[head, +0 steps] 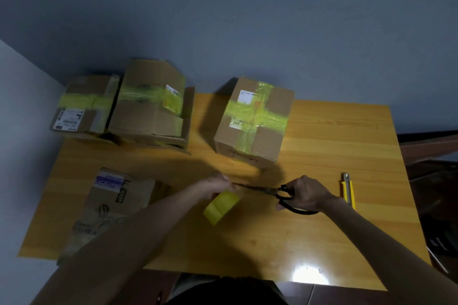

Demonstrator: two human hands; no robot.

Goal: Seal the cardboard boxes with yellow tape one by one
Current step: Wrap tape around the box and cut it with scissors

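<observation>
Cardboard boxes, four on the wooden counter [322, 230].

Item 1: cross-taped box [255, 119], beyond the yellow tape roll [221, 207] and slightly to its right. Yellow bands run both ways over the top, so it is judged sealed. Long axis runs away from the person.

Items 2 and 3: middle box [151, 101] and corner box [84, 104], far beyond and left of the roll and touching each other. Each has a yellow band across it. The middle box has a loose flap at its right side, so its seal is in doubt.

Item 4: bare box [116, 203], just left of the roll, lying flat. It shows no yellow tape and is judged the one remaining. Long axis runs from the person's side away, with the label at the far end.

Hands: left hand [218, 184] grips the roll at its top edge, off the counter. Whether a free strip is drawn out cannot be told. Right hand [304, 193] has its fingers through the black handles of the scissors [277, 192]. The blades point left toward the left fingers.

Sundry: yellow utility knife [348, 189], well right of the roll.

Progress: about three of four done, with a cut apparently in hand.
</observation>
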